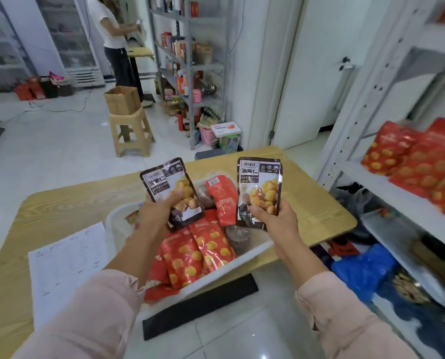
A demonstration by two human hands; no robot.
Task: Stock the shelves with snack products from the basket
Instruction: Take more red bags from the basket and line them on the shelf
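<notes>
Two pale pink sleeves, the left sleeve and the right sleeve, are seen closest to the camera, reaching over a wooden table. On the table's left part a printed paper sheet is laid flat. The left hand is curled round the lower half of the left packet, a flat dark-edged pouch with a white label panel and a picture of yellow kernels. Its printed face is turned to the camera and its long axis is tilted, with the top edge leaning to the left. Below and between the hands a white basket is set on the table. It is filled with red pouches patterned with yellow rounds, lying overlapped, and a dark round item whose kind cannot be told. The right packet, of the same design, is held above the basket's far right part, nearly upright, top edge up, print facing the camera. It is gripped at its lower end by the right hand, thumb across the front. At the far right a white shelf is stocked with more red packets, stood leaning in a row. Under it a blue bag is stored.
</notes>
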